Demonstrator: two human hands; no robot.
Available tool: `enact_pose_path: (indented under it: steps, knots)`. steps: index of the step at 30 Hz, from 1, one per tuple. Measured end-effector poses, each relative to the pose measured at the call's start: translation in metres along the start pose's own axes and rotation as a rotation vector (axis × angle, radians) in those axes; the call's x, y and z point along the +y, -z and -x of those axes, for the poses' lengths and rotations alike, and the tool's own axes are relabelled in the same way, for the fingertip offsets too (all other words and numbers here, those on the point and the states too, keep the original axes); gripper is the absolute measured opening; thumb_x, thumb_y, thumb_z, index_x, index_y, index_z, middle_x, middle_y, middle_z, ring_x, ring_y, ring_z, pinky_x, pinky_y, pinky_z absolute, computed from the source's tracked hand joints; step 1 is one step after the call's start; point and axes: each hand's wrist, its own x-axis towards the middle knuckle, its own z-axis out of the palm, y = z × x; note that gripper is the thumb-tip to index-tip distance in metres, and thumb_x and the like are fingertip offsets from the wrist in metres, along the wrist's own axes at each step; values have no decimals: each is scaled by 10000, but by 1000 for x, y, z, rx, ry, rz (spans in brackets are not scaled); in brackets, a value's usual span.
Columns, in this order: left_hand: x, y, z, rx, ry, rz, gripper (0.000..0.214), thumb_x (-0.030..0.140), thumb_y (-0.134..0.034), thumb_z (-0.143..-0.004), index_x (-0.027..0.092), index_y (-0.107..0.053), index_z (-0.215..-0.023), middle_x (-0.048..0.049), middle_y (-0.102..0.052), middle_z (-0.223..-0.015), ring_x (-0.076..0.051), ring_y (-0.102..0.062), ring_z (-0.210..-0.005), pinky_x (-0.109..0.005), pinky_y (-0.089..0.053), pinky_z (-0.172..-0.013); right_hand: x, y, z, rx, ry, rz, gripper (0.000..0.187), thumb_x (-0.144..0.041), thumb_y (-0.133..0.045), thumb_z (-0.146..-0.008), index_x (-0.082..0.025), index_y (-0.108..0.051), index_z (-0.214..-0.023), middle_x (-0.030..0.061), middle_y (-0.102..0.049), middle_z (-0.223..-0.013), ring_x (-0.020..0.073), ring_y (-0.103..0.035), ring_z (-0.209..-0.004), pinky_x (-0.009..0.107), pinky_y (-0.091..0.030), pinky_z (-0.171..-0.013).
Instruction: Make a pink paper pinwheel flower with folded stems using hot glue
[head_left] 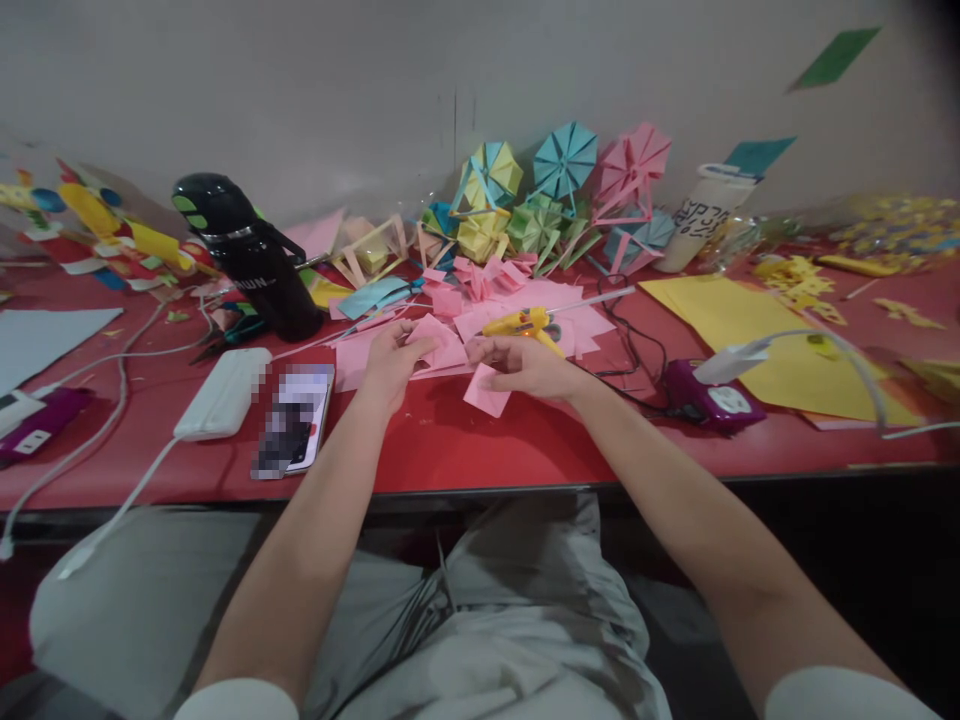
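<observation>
My left hand pinches a piece of pink paper over the pink sheets on the red table. Between the thumb and fingers of my right hand is a small pink paper square, held just above the table near its front edge. A yellow glue gun lies right behind my right hand, on more pink sheets. Folded pink paper pieces are heaped farther back. Whether the paper in my left hand is folded, I cannot tell.
Paper umbrellas stand against the wall. A black bottle, a phone and a white power bank are on the left. To the right are a purple power socket, yellow sheets and a white cup. Cables cross the table.
</observation>
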Motion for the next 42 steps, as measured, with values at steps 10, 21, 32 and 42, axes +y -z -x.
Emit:
enact_pose_path:
  steps: [10, 21, 32, 42]
  knots:
    - [4, -6, 7, -38, -8, 52, 234, 190, -805, -578, 164, -693, -782, 4, -701, -769, -117, -632, -697, -243, -522, -679, -2, -14, -4, 32, -58, -99, 300, -323, -847, -696, -184, -681, -903, 16, -658, -922, 136, -617, -853, 281, -510, -800]
    - [7, -13, 16, -39, 122, 159, 270, 191, -836, -575, 162, -587, -675, 35, -642, -678, -128, -667, -680, -278, -590, -682, -3, -34, -2, 232, 270, 460, 372, -276, -627, -844, -199, -704, -1199, 96, -737, -1164, 234, -668, -1060, 411, -491, -992]
    - [6, -13, 17, 37, 90, 125, 208, 142, -746, -620, 181, -665, -807, 5, -693, -813, -132, -662, -721, -287, -597, -698, 5, -38, -3, 275, 348, 888, 592, -170, -516, -852, -163, -535, -1443, 125, -701, -1146, 261, -640, -1074, 446, -510, -1002]
    - [8, -14, 17, -32, 95, 140, 224, 206, -808, -591, 176, -635, -730, 32, -624, -725, -131, -652, -706, -315, -609, -761, 3, -34, -3, 224, 251, 984, 638, -154, -533, -823, -123, -518, -1460, 143, -671, -1136, 278, -620, -1061, 419, -529, -943]
